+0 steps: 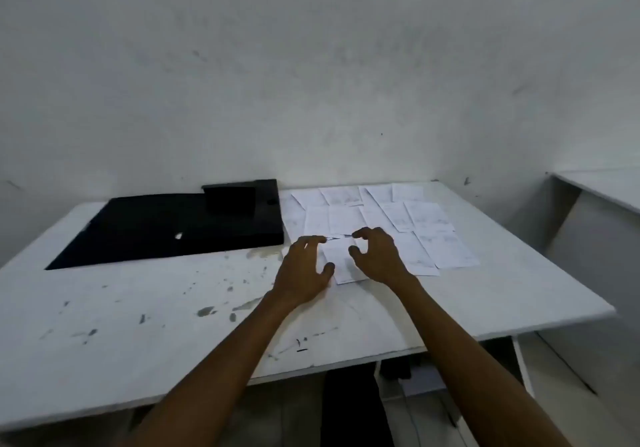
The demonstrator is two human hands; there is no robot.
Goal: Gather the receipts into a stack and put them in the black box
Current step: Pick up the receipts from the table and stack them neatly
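Note:
Several white receipts [408, 216] lie spread flat over the right half of the white table [138, 308], some overlapping. The nearest receipt [341, 259] lies between my two hands. My left hand [304, 266] hovers at its left edge, fingers spread and curled, thumb touching the paper. My right hand [377, 256] curls over its right edge with fingers apart. Neither hand has lifted a receipt. The black box [221, 225] lies open at the back left of the table, with its flat lid [114, 235] folded out to the left.
A grey-white wall stands right behind the table. A second white table [602, 187] is at the far right across a gap. Dark items [349, 408] sit on the floor under the table's front edge. The table's front left surface is scuffed with paint marks.

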